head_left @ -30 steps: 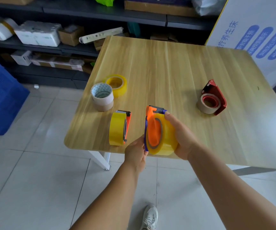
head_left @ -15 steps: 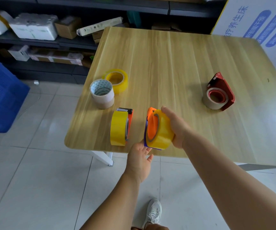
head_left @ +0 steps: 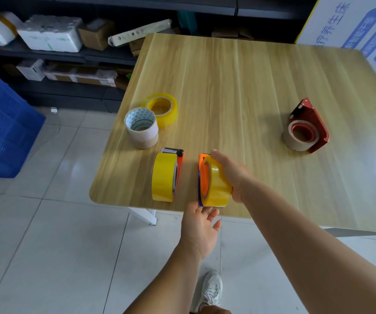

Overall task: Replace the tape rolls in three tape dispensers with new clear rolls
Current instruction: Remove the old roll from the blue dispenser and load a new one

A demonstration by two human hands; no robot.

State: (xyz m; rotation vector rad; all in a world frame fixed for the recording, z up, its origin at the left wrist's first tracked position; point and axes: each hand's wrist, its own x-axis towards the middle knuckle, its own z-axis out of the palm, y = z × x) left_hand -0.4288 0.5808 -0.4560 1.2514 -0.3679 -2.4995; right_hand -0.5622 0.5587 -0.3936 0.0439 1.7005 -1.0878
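Observation:
My right hand [head_left: 230, 175] grips an orange and blue dispenser loaded with a yellowish clear roll [head_left: 214, 181], standing on edge near the table's front edge. Just below it, my left hand [head_left: 199, 225] is off the table with fingers relaxed, fingertips at the dispenser's lower end. A second orange dispenser with a yellow roll [head_left: 165, 176] stands to its left. A red dispenser with a brownish roll [head_left: 304, 130] lies at the right. Two loose rolls sit at the left: a white-cored one [head_left: 141, 128] and a yellow clear one [head_left: 162, 108].
The wooden table [head_left: 239, 82] has its front edge right by my hands. A blue crate [head_left: 1, 123] stands on the tiled floor at the left. Dark shelves with boxes [head_left: 53, 35] run behind, and a printed board [head_left: 361, 28] leans at the back right.
The right hand has carried the loaded dispenser down onto the table near the front edge. The left hand has let go of it and dropped below, fingers opened.

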